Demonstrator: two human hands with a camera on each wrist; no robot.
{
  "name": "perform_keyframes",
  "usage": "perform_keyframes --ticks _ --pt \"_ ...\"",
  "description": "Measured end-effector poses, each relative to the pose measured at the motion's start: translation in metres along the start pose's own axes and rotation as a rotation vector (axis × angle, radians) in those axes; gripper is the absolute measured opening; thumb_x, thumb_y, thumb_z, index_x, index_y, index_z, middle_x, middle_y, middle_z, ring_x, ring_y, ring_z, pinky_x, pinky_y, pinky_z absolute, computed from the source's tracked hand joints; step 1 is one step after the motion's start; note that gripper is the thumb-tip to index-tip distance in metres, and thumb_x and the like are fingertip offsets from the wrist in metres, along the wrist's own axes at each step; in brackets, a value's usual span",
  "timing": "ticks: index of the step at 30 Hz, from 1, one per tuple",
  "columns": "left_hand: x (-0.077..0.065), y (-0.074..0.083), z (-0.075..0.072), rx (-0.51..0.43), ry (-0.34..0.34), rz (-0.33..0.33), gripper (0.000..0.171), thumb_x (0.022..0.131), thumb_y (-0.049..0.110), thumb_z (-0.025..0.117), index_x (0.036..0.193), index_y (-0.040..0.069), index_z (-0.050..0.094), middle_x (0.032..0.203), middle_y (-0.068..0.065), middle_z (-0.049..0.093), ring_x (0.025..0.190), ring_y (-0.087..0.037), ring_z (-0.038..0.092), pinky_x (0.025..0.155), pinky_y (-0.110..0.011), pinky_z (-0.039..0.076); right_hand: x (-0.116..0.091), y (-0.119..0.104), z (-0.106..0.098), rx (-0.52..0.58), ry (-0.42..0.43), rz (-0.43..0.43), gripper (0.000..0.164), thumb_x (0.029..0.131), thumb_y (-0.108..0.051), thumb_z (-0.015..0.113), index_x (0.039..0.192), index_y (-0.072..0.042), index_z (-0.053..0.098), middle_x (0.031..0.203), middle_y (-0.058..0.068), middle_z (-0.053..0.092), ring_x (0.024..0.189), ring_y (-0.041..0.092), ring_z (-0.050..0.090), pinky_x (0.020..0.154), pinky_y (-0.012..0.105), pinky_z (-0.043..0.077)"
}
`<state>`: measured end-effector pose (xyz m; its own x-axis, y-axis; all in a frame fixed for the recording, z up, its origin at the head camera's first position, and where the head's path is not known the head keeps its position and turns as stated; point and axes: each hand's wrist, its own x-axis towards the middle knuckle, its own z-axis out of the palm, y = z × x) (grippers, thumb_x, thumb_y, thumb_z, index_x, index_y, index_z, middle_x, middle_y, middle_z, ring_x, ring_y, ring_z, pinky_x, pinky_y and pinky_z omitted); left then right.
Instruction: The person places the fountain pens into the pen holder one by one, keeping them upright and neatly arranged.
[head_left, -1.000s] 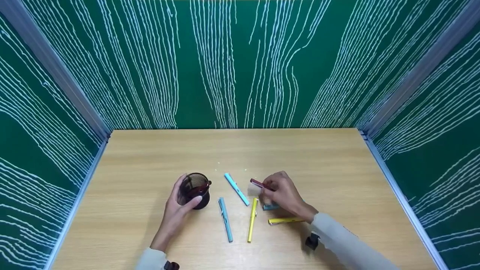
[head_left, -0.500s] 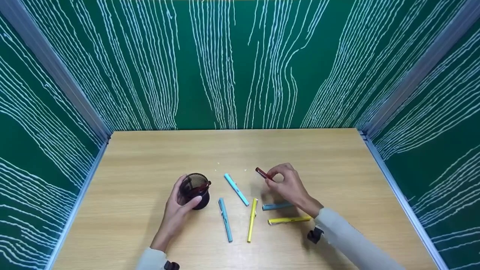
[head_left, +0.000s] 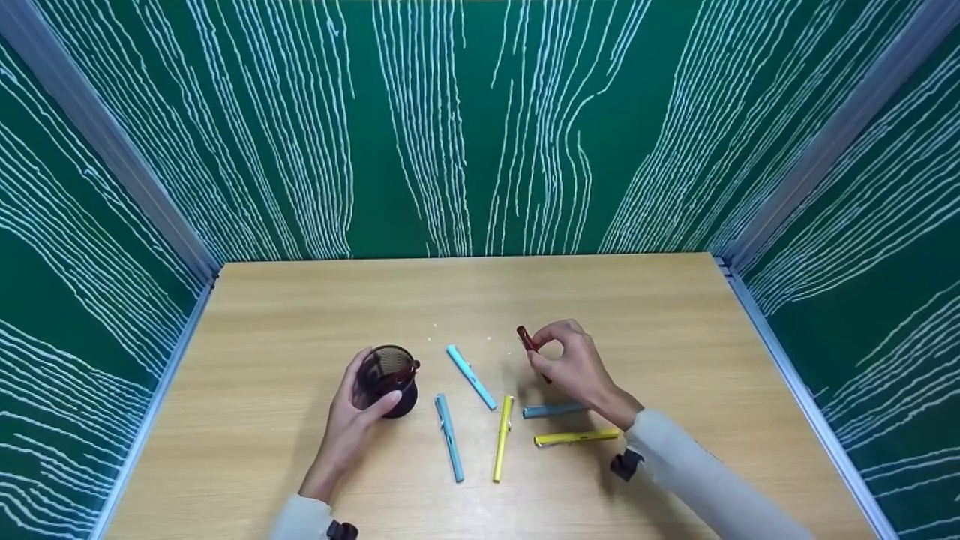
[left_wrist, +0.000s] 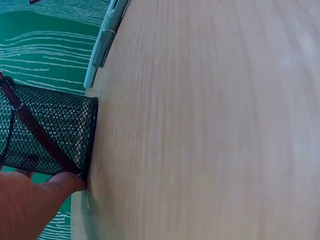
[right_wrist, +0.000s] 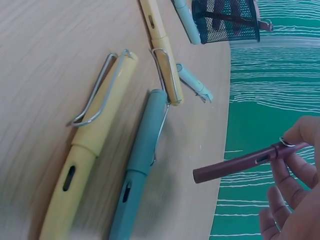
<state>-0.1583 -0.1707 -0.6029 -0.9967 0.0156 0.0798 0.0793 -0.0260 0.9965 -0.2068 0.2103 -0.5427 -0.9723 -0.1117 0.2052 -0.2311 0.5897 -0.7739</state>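
Well off far table edge (head_left: 465, 259): left fingers (head_left: 355, 371) grip cup (left_wrist: 65, 120), right fingers (right_wrist: 287, 185) pinch pen (right_wrist: 230, 166)

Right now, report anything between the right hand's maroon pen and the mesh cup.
No upright obstacle is visible. Between the raised maroon pen and the mesh cup, a light blue pen lies flat on the table below; a dark red pen inside the cup pokes out toward the right hand.

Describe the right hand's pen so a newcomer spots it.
At the wood-grain table, find the right hand. It pinches a dark red pen in mid-air. Colour separates it from the blue pens and yellow pens lying there; being held separates it from the similar pen in the black mesh cup.
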Motion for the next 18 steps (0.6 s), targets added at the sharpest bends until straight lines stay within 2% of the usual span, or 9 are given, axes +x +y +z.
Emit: perform_keyframes --ticks 4,10,18 --pt "0.000 0.000 -0.001 -0.013 -0.006 -0.012 0.088 0.097 0.009 0.084 0.171 0.015 0.036 0.169 -0.013 0.047 0.160 -0.031 0.040 0.133 -0.048 0.029 0.002 -0.005 0.000 -0.001 0.009 -0.014 0.011 0.091 -0.009 0.084 0.101 -0.012 0.080 0.112 0.005 0.071 0.116 0.028 0.059 0.108 0.054 0.050" --pt "0.000 -0.001 -0.002 -0.025 -0.005 -0.020 0.090 0.096 0.010 0.085 0.171 0.020 0.037 0.169 -0.011 0.047 0.158 -0.029 0.042 0.132 -0.046 0.030 0.005 -0.011 0.002 0.028 0.019 -0.015 0.011 0.090 -0.009 0.084 0.099 -0.011 0.080 0.112 0.006 0.071 0.116 0.028 0.061 0.111 0.057 0.049" --pt "0.000 -0.001 -0.001 -0.014 -0.003 -0.025 0.090 0.096 0.010 0.086 0.171 0.020 0.037 0.169 -0.012 0.047 0.159 -0.029 0.041 0.133 -0.046 0.030 0.007 -0.013 0.004 0.055 0.021 -0.021 0.010 0.092 -0.011 0.086 0.101 -0.013 0.081 0.112 0.004 0.071 0.118 0.027 0.060 0.112 0.056 0.047"
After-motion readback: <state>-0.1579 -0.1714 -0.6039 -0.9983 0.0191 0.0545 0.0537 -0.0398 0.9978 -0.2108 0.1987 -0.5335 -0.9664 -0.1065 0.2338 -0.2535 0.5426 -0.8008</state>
